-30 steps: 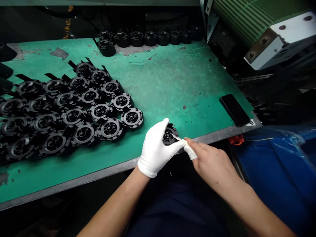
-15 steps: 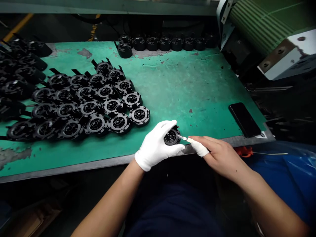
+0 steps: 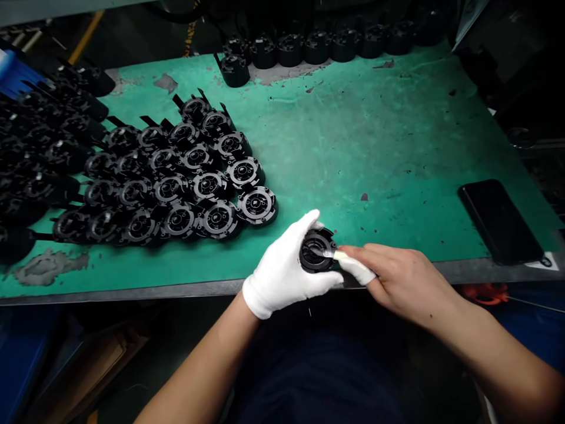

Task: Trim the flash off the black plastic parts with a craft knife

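My left hand (image 3: 285,271), in a white glove, is wrapped round a round black plastic part (image 3: 316,250) held just above the near edge of the green table (image 3: 353,141). My right hand (image 3: 397,280) is bare, with a white cot on one finger. It pinches a small thin blade-like tool (image 3: 327,254) whose tip rests on the face of the part. Both hands touch at the part.
Several matching black round parts (image 3: 176,182) lie in rows on the table's left half, and more stand along the far edge (image 3: 318,47). A black phone (image 3: 498,221) lies at the right near corner. Dark machinery is at the upper right.
The view has swung down and left, so the table and phone sit further right in the picture. The tool tip has moved further onto the part's face. Both hands keep their hold.
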{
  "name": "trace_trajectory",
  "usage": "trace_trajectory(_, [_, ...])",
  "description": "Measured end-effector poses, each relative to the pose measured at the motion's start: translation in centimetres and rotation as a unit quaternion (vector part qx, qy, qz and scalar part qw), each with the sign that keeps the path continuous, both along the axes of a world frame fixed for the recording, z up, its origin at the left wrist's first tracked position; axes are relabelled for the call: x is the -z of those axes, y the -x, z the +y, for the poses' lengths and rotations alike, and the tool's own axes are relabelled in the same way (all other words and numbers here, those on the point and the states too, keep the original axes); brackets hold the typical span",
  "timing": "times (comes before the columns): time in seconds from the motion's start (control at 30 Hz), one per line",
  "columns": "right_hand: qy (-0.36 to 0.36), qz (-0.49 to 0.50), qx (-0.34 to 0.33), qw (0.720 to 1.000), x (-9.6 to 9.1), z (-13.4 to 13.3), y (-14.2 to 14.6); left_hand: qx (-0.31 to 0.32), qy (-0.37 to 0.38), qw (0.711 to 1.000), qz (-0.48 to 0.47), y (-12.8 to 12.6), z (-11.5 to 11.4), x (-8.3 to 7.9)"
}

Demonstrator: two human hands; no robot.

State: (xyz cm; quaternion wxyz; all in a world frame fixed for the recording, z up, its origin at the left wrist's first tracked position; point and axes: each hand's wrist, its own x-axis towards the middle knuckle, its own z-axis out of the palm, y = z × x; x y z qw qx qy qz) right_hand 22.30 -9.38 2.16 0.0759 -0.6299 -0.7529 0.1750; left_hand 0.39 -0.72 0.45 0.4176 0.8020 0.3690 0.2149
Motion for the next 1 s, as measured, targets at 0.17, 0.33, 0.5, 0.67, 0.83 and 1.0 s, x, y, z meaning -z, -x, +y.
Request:
trace_trajectory(0.17, [-0.003,-0.004,0.029,1.0,-0.5,-0.5,0.3,-0.019,-0.028,0.999,-0.004,-0.4,-0.3,0.3])
trace_trajectory(0.33, [0.001,-0.041,0.009,0.999,-2.1,-0.9,0.4,-0.023,-0.057,0.998,-0.01,-0.5,-0.3,0.9])
trace_trajectory(0.5, [-0.007,-0.14,0.021,0.99,-2.8,-0.1,1.2,-0.027,-0.062,0.998,-0.018,-0.6,-0.5,1.0])
trace_trajectory(0.67, [0.001,-0.102,0.047,0.994,-2.9,0.5,0.8,-0.032,-0.062,0.997,-0.031,-0.6,-0.6,0.8])
trace_trajectory(0.83, [0.109,0.15,0.084,0.979,-2.8,-1.0,1.1,-0.03,-0.067,0.997,-0.034,-0.6,-0.6,0.7])
trace_trajectory(1.0, [0.109,0.192,0.136,0.966,-1.2,-3.0,3.0,-0.041,-0.064,0.997,-0.024,-0.7,-0.5,0.6])
